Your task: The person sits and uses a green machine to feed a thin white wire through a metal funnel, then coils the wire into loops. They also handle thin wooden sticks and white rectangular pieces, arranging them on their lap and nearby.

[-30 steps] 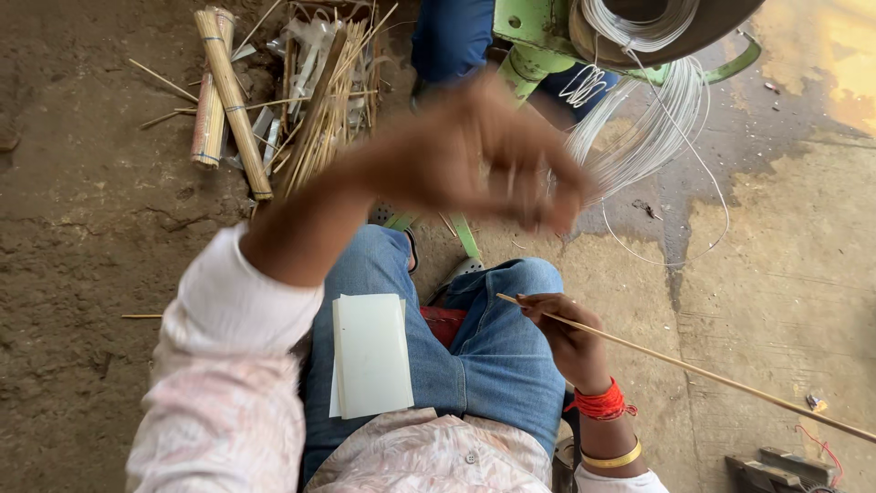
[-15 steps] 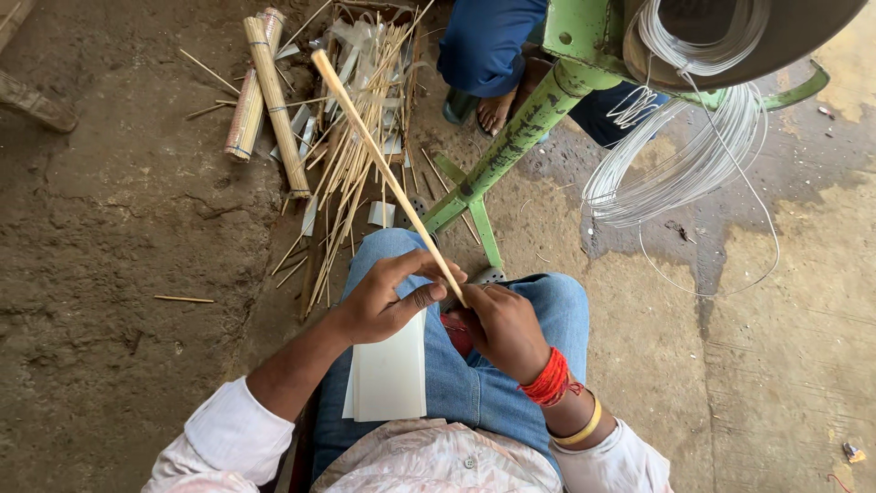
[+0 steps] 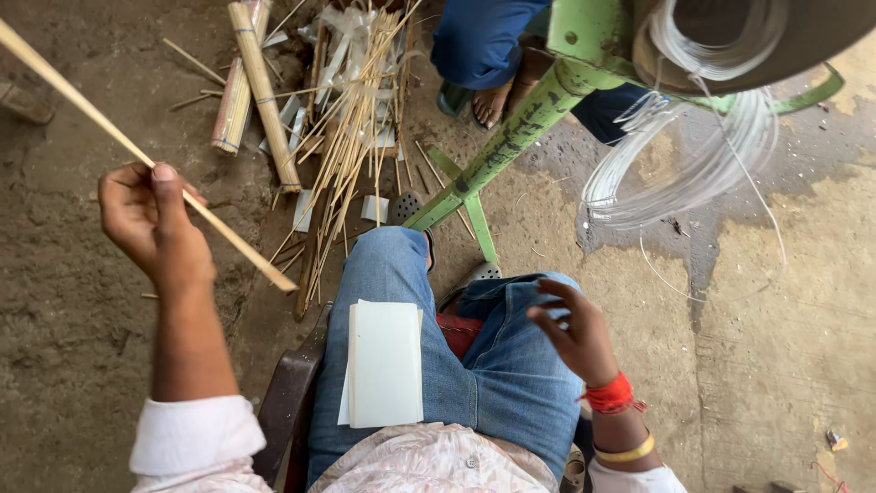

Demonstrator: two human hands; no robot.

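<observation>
The left hand (image 3: 151, 224) is raised out over the dirt floor (image 3: 64, 365) to the left of the person's knees, its thumb and fingers pinched around a long, thin bamboo stick (image 3: 228, 239). The stick runs aslant from the upper left corner of the view down past the hand, and its lower tip ends just left of the left knee. The right hand (image 3: 573, 330) hovers above the right thigh with its fingers loosely curled and spread, grasping nothing; a red thread band (image 3: 610, 396) and a yellow bangle (image 3: 627, 451) sit on its wrist. A stack of white paper sheets (image 3: 385, 363) lies flat on the left thigh of the blue jeans (image 3: 493, 383). On the floor ahead of the knees lies a heap of thin bamboo sticks (image 3: 351, 146) mixed with white paper scraps, and beside it, to the left, two tied bundles of sticks (image 3: 251, 87). A green metal stand (image 3: 511, 137) slants up toward the top right, where loose coils of pale wire (image 3: 693, 155) hang from a round drum. Another person's bare foot (image 3: 493, 99) shows behind the stand.
</observation>
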